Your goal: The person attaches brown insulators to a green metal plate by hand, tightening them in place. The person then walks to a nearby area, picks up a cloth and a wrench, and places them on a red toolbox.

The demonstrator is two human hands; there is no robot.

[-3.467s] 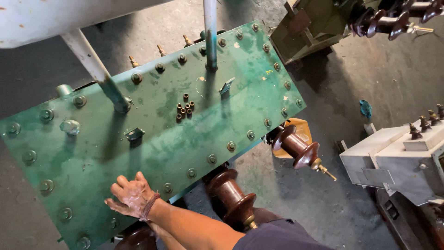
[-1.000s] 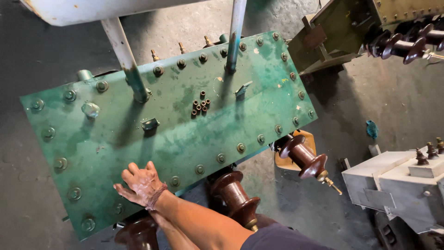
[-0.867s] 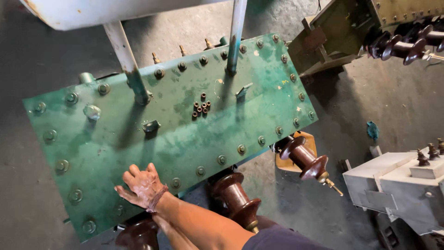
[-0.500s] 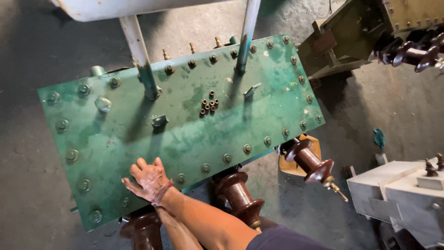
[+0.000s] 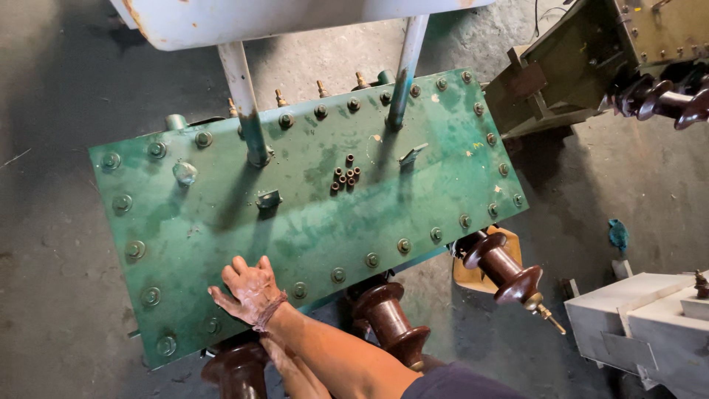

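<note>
My right hand [image 5: 249,290] lies flat and open on the big green metal lid [image 5: 310,199], near its front edge. My left hand is hidden under my right arm, so I cannot tell if it is open or closed. The lid has bolts all around its rim. 3 brown ribbed insulators [image 5: 506,267] stick out below the front edge.

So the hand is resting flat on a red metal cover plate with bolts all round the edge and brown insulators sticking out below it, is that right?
Not quite: the cover plate is green, not red, as the head view shows. The rest holds: the hand lies flat on it, bolts line its edge, and brown insulators stick out below it.
</note>
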